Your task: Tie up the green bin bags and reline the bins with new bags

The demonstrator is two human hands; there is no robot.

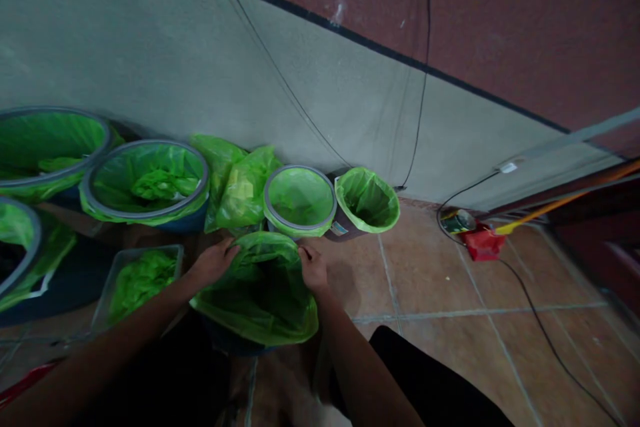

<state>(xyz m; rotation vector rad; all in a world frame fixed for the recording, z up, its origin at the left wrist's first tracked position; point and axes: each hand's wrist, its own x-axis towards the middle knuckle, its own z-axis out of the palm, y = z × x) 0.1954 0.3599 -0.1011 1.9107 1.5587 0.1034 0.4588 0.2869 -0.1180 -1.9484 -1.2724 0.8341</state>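
Between my legs stands a dark trash can (pixel 235 345), lined with a green plastic bag (pixel 295 328) whose edge is folded out over the rim. My left hand (pixel 216 260) grips the bag's edge at the far left of the opening. On the far right side, my right hand (pixel 313 268) pinches the same edge. The inside of the bag is dark, and its bottom cannot be made out. Just beyond my hands is a small bin (pixel 300 232) with a grey ring and green liner. To its right stands a dark bin with a green bag (pixel 390 213) over its rim.
Larger lined bins (pixel 187 221) stand at the left, near a clear tub (pixel 181 255) of green bags. Stuffed green bags (pixel 240 193) lean by the wall. At right are a red dustpan (pixel 483 243), a yellow handle (pixel 545 203) and a black cable (pixel 537 320) on the tiles.
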